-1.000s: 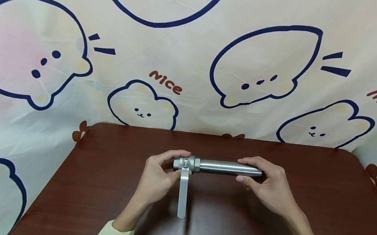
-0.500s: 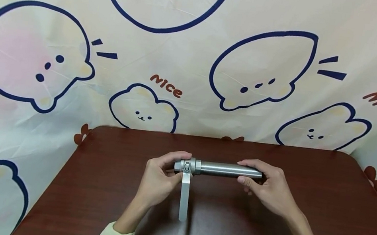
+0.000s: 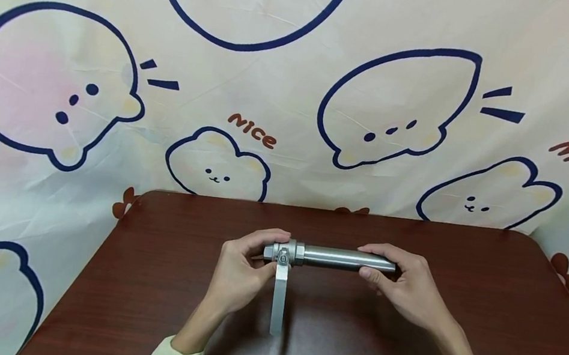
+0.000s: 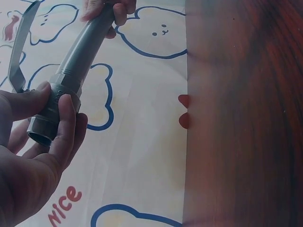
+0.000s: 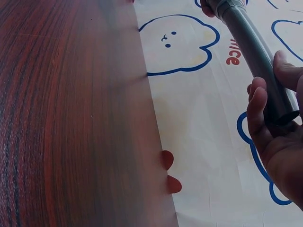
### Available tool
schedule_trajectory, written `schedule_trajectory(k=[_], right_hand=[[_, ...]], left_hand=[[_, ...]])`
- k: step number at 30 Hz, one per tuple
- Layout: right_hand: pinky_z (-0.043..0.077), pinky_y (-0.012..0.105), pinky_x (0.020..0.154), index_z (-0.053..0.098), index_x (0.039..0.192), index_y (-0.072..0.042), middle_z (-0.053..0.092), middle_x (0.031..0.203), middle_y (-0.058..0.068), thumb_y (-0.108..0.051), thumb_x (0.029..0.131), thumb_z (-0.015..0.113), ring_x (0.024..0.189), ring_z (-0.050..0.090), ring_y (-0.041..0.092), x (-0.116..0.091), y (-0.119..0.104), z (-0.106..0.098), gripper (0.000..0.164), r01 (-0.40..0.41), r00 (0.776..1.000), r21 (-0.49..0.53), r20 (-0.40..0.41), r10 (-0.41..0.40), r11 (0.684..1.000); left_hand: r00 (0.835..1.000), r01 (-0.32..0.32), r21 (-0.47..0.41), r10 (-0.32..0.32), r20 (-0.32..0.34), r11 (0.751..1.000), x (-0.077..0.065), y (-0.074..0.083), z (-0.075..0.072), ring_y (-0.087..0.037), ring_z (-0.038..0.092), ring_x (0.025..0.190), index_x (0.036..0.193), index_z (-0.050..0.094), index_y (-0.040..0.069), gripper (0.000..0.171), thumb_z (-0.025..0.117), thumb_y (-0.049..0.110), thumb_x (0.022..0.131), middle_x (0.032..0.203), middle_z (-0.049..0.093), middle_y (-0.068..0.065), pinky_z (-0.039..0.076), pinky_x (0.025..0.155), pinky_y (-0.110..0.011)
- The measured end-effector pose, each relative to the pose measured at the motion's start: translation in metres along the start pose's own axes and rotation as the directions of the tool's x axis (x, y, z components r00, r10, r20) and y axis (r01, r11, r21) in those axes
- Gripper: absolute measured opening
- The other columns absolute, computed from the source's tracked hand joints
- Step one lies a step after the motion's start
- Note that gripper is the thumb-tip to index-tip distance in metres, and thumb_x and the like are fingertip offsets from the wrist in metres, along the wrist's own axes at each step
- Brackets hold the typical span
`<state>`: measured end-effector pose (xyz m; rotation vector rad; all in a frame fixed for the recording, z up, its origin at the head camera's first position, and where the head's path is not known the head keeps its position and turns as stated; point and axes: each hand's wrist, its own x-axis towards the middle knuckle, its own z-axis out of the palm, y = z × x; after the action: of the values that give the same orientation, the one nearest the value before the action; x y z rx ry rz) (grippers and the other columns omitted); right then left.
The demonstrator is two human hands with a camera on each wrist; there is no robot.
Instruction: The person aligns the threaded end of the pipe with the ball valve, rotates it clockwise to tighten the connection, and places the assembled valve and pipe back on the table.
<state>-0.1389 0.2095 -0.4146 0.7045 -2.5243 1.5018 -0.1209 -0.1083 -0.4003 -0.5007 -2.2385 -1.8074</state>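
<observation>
A steel ball valve with a long flat lever handle is joined to a smooth metal pipe, lying level across the head view. My left hand grips the valve body between thumb and fingers; the lever points toward me beside the thumb. At the pipe's far right end, my right hand holds it with the thumb below and fingers above. In the left wrist view the valve's open threaded end faces the camera. The right wrist view shows the pipe's plain end within the right hand.
Both hands hold the assembly above a dark brown wooden table, where shadows fall beneath it. A pale cloth backdrop with blue cartoon outlines hangs right behind the table's far edge and along its sides.
Over the last second the view has tilted slightly, so the table and hands appear a little lower. Both hands keep the same hold on the valve and pipe.
</observation>
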Motion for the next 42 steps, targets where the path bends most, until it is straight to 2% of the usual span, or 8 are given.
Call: schedule_trajectory(k=[6, 8, 13, 18, 22, 30, 37, 42], right_hand=[[0.06, 0.029, 0.06, 0.072, 0.132, -0.016, 0.073, 0.099, 0.005, -0.011, 0.096, 0.081, 0.067, 0.068, 0.012, -0.0002, -0.0006, 0.0005, 0.038, 0.001, 1.0, -0.021, -0.006, -0.001, 1.0], [0.059, 0.027, 0.065, 0.071, 0.134, -0.018, 0.074, 0.106, 0.004, -0.011, 0.093, 0.084, 0.074, 0.068, 0.01, -0.0002, -0.0008, 0.0008, 0.044, 0.013, 1.0, -0.038, -0.018, -0.014, 0.999], [0.056, 0.021, 0.071, 0.069, 0.134, -0.021, 0.074, 0.114, 0.0, -0.007, 0.086, 0.09, 0.088, 0.065, 0.008, 0.0004, -0.0023, 0.003, 0.054, 0.078, 0.995, -0.071, -0.064, -0.082, 0.994], [0.056, 0.021, 0.071, 0.072, 0.128, -0.018, 0.075, 0.109, -0.004, -0.003, 0.085, 0.089, 0.086, 0.066, 0.007, 0.0021, -0.0031, 0.0051, 0.049, 0.158, 0.982, -0.091, -0.088, -0.166, 0.983], [0.056, 0.02, 0.072, 0.073, 0.126, -0.019, 0.075, 0.11, -0.006, -0.002, 0.084, 0.09, 0.086, 0.066, 0.007, 0.0023, -0.0027, 0.0049, 0.049, 0.188, 0.976, -0.099, -0.09, -0.197, 0.977], [0.054, 0.02, 0.069, 0.075, 0.126, -0.014, 0.075, 0.112, -0.003, -0.003, 0.085, 0.089, 0.085, 0.065, 0.007, 0.0011, -0.0026, 0.0015, 0.045, 0.174, 0.979, -0.1, -0.088, -0.183, 0.98], [0.055, 0.021, 0.07, 0.074, 0.127, -0.021, 0.075, 0.109, -0.003, -0.001, 0.086, 0.087, 0.084, 0.065, 0.008, 0.001, -0.0025, 0.0002, 0.047, 0.157, 0.982, -0.092, -0.09, -0.165, 0.983], [0.055, 0.023, 0.069, 0.074, 0.127, -0.02, 0.075, 0.106, -0.003, -0.003, 0.089, 0.086, 0.082, 0.065, 0.008, 0.0007, -0.0017, 0.0, 0.044, 0.124, 0.988, -0.086, -0.077, -0.131, 0.988]], left_hand=[[1.0, 0.0, 0.005, 0.0, -0.005, 1.0, 0.0, 0.0002, 0.0001, -0.017, 0.074, 0.1, 0.124, 0.078, 0.005, 0.05, 0.078, -0.021, 0.081, 0.128, 0.077, -0.012, 0.065, 0.085, -0.032], [1.0, 0.003, 0.004, -0.003, -0.01, 1.0, 0.0003, 0.0003, 0.0002, -0.015, 0.074, 0.1, 0.124, 0.078, 0.006, 0.05, 0.079, -0.019, 0.081, 0.127, 0.077, -0.012, 0.065, 0.085, -0.033], [0.999, 0.025, -0.016, -0.026, -0.02, 1.0, 0.0015, 0.0011, 0.0005, -0.012, 0.074, 0.098, 0.123, 0.078, 0.008, 0.047, 0.083, -0.015, 0.082, 0.122, 0.078, -0.014, 0.066, 0.084, -0.034], [0.998, 0.062, -0.036, -0.062, -0.014, 0.997, 0.0021, 0.0008, 0.0004, -0.015, 0.074, 0.096, 0.123, 0.078, 0.007, 0.044, 0.082, -0.012, 0.084, 0.117, 0.078, -0.017, 0.065, 0.082, -0.03], [0.996, 0.093, -0.025, -0.093, 0.0, 0.995, 0.0019, 0.0006, -0.0005, -0.019, 0.075, 0.097, 0.122, 0.078, 0.008, 0.041, 0.081, -0.011, 0.085, 0.116, 0.078, -0.016, 0.065, 0.081, -0.027], [0.994, 0.106, 0.025, -0.107, 0.036, 0.994, 0.002, 0.0018, -0.003, -0.02, 0.073, 0.097, 0.123, 0.078, 0.011, 0.046, 0.079, -0.014, 0.085, 0.118, 0.078, -0.013, 0.064, 0.081, -0.026], [0.991, 0.099, -0.03, -0.096, 0.089, 0.995, 0.0033, 0.0028, -0.0052, -0.02, 0.07, 0.101, 0.125, 0.077, 0.009, 0.048, 0.077, -0.017, 0.085, 0.124, 0.077, -0.015, 0.064, 0.086, -0.029], [0.993, 0.082, -0.048, -0.078, 0.09, 0.995, 0.002, 0.0034, -0.005, -0.021, 0.07, 0.101, 0.125, 0.077, 0.009, 0.048, 0.077, -0.018, 0.085, 0.125, 0.076, -0.014, 0.064, 0.087, -0.031]])
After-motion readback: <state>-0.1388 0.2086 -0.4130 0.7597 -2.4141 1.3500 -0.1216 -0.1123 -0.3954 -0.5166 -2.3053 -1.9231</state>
